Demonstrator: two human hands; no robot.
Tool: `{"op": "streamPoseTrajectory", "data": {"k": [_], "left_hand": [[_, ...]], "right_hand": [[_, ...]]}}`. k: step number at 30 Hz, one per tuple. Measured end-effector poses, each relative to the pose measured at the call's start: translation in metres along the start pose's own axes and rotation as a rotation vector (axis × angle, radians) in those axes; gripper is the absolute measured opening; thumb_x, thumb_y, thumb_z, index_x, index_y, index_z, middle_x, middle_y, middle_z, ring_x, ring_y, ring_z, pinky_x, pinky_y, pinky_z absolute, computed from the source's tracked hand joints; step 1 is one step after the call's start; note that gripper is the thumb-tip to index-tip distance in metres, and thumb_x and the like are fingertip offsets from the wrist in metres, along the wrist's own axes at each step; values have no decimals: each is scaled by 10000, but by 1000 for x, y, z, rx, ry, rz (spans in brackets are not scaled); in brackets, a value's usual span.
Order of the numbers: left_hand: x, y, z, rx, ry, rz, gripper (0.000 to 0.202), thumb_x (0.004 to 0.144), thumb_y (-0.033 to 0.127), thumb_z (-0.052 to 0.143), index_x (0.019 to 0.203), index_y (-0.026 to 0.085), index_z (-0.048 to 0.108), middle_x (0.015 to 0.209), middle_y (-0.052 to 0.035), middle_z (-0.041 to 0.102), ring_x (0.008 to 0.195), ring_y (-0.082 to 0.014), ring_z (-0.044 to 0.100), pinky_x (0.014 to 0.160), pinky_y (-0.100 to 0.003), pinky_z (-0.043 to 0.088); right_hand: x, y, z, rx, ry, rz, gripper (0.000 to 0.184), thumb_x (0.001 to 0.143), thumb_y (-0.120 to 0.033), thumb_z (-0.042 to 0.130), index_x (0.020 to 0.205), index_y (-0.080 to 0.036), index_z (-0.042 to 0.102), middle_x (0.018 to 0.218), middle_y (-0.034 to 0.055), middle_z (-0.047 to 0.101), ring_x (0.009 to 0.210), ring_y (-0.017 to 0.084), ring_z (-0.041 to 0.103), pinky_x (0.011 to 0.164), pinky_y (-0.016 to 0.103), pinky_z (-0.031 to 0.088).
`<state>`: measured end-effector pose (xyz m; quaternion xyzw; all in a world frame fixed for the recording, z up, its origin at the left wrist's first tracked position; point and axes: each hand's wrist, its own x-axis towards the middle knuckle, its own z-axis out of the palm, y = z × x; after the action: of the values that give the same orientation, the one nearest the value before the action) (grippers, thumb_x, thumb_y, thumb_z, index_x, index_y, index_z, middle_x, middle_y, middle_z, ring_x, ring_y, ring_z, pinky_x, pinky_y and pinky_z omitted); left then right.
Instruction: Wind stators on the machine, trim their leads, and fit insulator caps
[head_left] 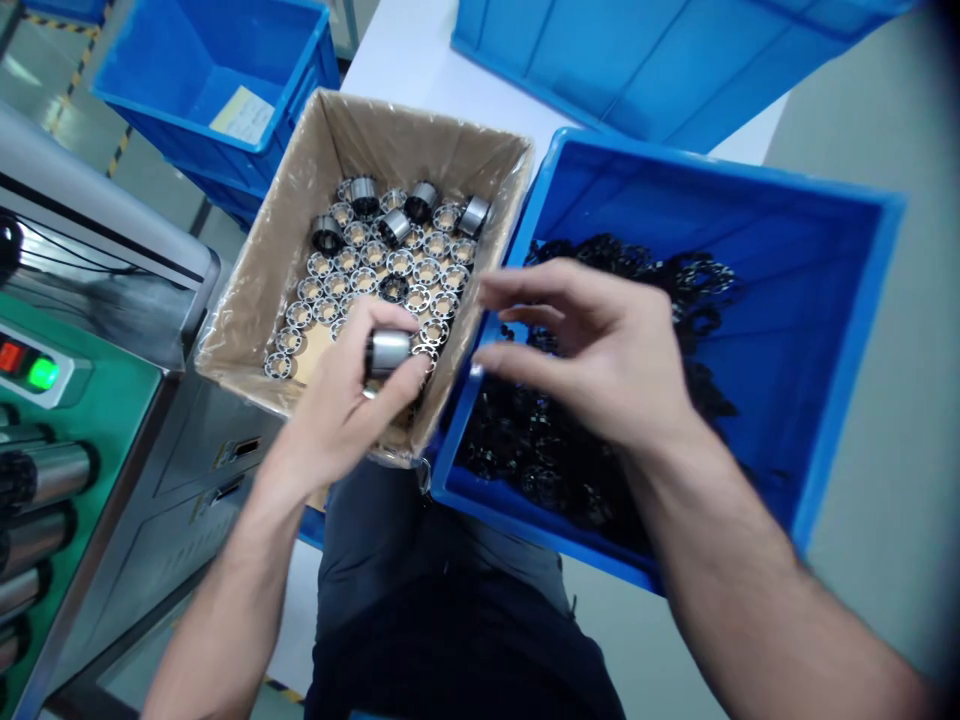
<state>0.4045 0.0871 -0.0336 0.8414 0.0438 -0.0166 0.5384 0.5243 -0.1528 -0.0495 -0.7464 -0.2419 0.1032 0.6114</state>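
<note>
Nearest my view is the bare right forearm (750, 600), cutting in from the lower right above dark trousers (450, 620). The biggest thing on the white table (405, 50) is the open blue plastic crate (847, 400) on the right, which holds a tangled heap of black ring-shaped parts (540, 450) that I cannot count. I make it three crates in all, with a second blue crate (150, 70) at top left and a third blue crate (637, 60) at top right. Just beside the first crate's left wall sits a brown cardboard box lined with clear film (247, 300). At the far left is a grey and green machine (112, 420) with four steel rollers showing, one green lit button (43, 373) and one red button (10, 357). Inside the box, roughly thirty slotted silver pieces (375, 265) stand on end in rows, and about six more lie loose on top at the back. By my judgement that layer covers most of the floor, with a bare tan patch at the near side; I cannot tell whether the box is filling or emptying. The right hand (600, 360) hovers over the gap between box and crate, thumb and forefinger apart, gripping nothing I can see. The left hand (337, 400) is closed around one short silver metal cylinder (388, 352), above the box's near edge.
</note>
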Motion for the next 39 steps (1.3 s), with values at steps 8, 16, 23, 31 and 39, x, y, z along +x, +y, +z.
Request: {"op": "streamPoseTrajectory", "data": {"k": [8,16,23,31,39], "left_hand": [[14,-21,-86,907,-213,-258,544,1163,568,570,1473,170,774,1450,-224,799,1418,-464,720,1284,-648,571],[56,-31,-75,1350,-299,-658,382,945,314,823,1256,126,936,1284,-300,905,1231,-494,865,1019,-513,688],[58,-19,-73,1438,-356,-589,295,949,338,838,1147,142,936,1284,-287,912,1308,-471,858,1065,-448,645],[50,-7,-71,1344,-284,-593,211,928,234,799,1044,92,905,1194,-329,899,1251,-502,863,1088,-513,660],[28,42,-67,620,-20,-336,390,1094,373,727,1428,191,811,1393,-161,873,1184,-290,876,1076,-430,745]], "right_hand": [[2,40,-37,-1040,-578,265,617,1041,-435,899,1583,-177,759,1437,217,796,1279,434,832,1141,570,690],[-16,53,-5,-1069,-775,306,679,1039,-376,897,1656,-202,671,1649,257,593,1213,421,884,1055,505,710],[-7,51,-9,-1075,-758,326,650,1068,-390,865,1603,-72,677,1645,337,626,1533,526,725,1211,585,673],[-1,59,-14,-990,-789,321,455,1017,-210,819,1470,-166,820,1524,268,729,1219,398,870,1095,498,690],[15,70,-48,-776,-675,364,332,952,-307,925,1253,-210,823,1163,129,882,1088,349,861,1015,422,672]]}}
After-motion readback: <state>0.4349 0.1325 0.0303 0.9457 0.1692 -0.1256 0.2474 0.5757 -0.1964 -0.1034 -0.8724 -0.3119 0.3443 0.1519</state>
